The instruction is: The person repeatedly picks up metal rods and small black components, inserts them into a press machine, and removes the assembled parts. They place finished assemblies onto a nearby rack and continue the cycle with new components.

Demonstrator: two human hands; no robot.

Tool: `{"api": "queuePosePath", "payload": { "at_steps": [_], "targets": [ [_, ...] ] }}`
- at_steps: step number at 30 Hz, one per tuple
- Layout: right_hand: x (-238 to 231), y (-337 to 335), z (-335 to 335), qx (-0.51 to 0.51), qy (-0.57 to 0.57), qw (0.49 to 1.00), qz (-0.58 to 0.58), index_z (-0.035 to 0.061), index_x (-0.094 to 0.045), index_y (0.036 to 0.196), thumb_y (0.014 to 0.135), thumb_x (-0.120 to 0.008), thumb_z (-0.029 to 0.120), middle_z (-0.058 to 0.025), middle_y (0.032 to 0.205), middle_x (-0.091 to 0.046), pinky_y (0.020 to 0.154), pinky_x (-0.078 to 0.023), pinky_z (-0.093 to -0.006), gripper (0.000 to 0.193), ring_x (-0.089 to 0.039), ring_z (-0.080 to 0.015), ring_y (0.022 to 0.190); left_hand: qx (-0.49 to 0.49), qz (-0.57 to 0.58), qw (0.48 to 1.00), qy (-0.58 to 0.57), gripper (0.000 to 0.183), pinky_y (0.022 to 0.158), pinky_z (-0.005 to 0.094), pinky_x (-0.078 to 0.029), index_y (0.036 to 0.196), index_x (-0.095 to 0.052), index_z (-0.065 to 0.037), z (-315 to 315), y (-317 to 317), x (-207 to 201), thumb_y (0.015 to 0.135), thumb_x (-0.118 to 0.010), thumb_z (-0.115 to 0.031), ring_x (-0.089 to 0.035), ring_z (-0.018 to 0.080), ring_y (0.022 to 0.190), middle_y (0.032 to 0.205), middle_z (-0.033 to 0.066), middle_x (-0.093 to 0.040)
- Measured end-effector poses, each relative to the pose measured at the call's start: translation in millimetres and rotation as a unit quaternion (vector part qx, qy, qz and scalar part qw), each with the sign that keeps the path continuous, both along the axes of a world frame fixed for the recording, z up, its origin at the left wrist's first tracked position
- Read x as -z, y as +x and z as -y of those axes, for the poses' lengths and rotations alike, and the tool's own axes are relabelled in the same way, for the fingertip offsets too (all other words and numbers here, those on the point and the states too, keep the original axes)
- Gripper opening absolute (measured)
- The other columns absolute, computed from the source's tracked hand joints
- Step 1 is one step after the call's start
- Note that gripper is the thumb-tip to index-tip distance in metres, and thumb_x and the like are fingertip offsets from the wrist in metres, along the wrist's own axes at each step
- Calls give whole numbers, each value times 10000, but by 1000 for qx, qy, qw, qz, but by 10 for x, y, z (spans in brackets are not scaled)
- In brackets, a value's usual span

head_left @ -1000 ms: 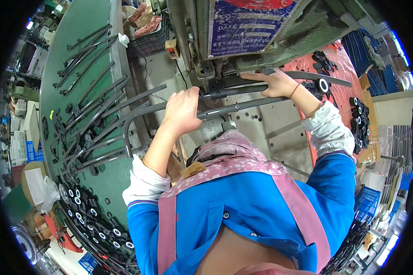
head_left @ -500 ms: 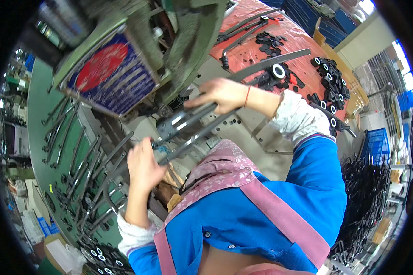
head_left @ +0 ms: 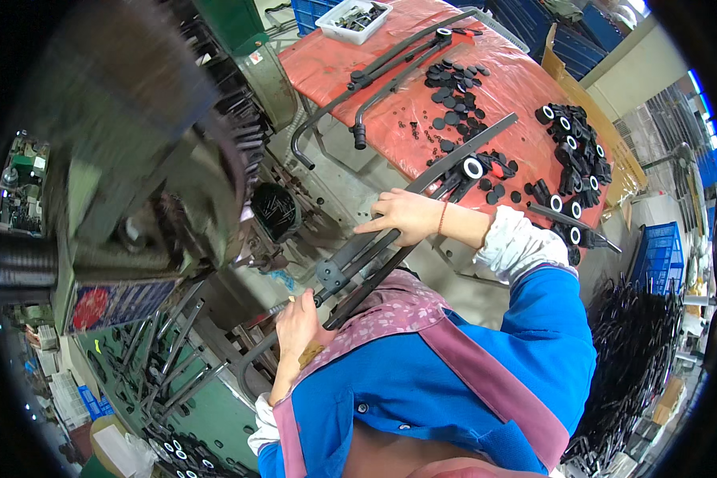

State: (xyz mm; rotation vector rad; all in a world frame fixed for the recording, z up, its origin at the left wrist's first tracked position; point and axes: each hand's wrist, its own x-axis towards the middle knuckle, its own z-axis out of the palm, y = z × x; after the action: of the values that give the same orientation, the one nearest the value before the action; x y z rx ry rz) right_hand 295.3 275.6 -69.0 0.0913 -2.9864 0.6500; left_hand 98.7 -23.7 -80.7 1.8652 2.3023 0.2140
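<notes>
My right hand [head_left: 410,217] is closed round the upper part of a folding black tube frame [head_left: 331,275], just right of its riveted joint plate. At the lower end, my left hand [head_left: 296,327] grips the same frame near the bent tube. The frame lies slantwise before my apron, its long flat end reaching up over the red-covered table [head_left: 498,89]. A joint with a white ring [head_left: 472,168] shows beside that end.
A green press machine [head_left: 147,203] stands close on the left. Below it, a green table [head_left: 223,410] bears several metal tubes. Black discs [head_left: 452,119], ringed black joints [head_left: 570,143] and a white tray [head_left: 354,20] lie on the red table. A blue crate [head_left: 660,255] stands right.
The view has swung to the right, so the machine appears farther left. Both hands still hold the tube frame, which is now farther from the machine, and more of the red table shows.
</notes>
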Motion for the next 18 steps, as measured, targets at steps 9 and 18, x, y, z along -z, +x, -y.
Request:
{"api": "queuePosePath", "payload": {
  "at_steps": [9, 18],
  "targets": [
    [584, 673, -1948, 452, 141, 850, 232, 67, -727, 897, 697, -754, 251, -166, 907, -708, 740, -567, -433, 273, -697, -337, 857, -67, 53, 994, -72, 818, 790, 438, -485, 1206, -511, -40, -75, 240, -165, 521, -875, -302, -630, 340, 914, 982, 158, -636],
    [912, 881, -2169, 453, -88, 882, 99, 37, -669, 821, 652, -786, 90, -144, 789, -675, 702, -518, -411, 212, -657, -323, 765, -30, -11, 999, 10, 353, 712, 410, -516, 1139, -555, -70, 5, 274, -53, 800, -626, -139, -648, 290, 809, 876, 94, -643]
  ]
}}
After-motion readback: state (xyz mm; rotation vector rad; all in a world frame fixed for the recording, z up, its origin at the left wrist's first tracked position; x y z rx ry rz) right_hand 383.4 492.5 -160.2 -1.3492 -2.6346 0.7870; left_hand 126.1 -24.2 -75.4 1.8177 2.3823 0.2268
